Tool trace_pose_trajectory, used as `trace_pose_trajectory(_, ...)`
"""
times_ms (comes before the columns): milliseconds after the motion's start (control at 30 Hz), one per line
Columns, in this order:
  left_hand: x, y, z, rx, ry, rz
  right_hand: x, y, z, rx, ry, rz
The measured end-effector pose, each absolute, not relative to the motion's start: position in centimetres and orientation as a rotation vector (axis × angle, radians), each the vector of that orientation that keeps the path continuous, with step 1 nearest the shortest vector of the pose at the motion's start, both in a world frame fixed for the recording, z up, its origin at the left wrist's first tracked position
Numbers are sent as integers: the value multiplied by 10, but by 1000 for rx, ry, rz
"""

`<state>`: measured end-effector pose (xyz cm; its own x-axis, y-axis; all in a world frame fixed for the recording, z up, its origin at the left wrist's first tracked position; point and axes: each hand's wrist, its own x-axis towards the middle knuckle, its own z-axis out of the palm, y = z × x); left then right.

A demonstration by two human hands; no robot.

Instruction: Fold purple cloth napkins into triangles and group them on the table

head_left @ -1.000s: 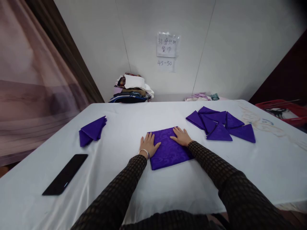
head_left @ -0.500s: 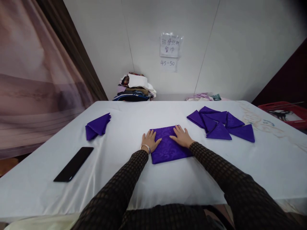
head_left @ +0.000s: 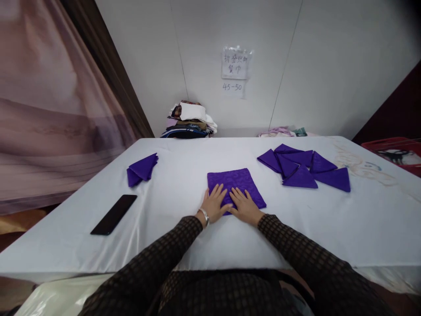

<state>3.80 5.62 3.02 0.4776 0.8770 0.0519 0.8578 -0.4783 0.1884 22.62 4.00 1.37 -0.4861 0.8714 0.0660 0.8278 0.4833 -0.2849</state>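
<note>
A purple patterned cloth napkin, folded into a rough square, lies flat on the white-covered table in front of me. My left hand presses flat on its near left part, fingers spread, a silver bangle at the wrist. Beside it, my right hand lies flat on the near middle of the same napkin, fingers apart. The two thumbs nearly meet. Both hands are open and grip nothing. Part of the napkin's near edge is hidden under them.
Several purple napkins folded into triangles lie at the right. More folded purple cloth sits at the left, above a black phone. A stack of clothes stands behind the white table. A red basket is at far right.
Both hands have slid toward me over the napkin and come closer together. The far edge of the napkin is now uncovered. The view has shifted slightly.
</note>
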Motion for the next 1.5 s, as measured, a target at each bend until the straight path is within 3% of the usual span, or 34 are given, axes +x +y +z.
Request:
trace_pose_trajectory(233, 36, 35, 11, 2624, 1467, 122, 229, 41, 15, -1499, -2501, 354)
trace_pose_trajectory(600, 36, 35, 16, 2574, 1446, 143, 315, 24, 1, -1895, -2295, 187)
trace_pose_trajectory(1000, 29, 3, 15, 2728, 1310, 212, 304, 0, -1, -1530, -2559, 181)
trace_pose_trajectory(1500, -7, -31, 24, 2382, 1864, 170, 300, -5, 17, -1618, -2591, 240)
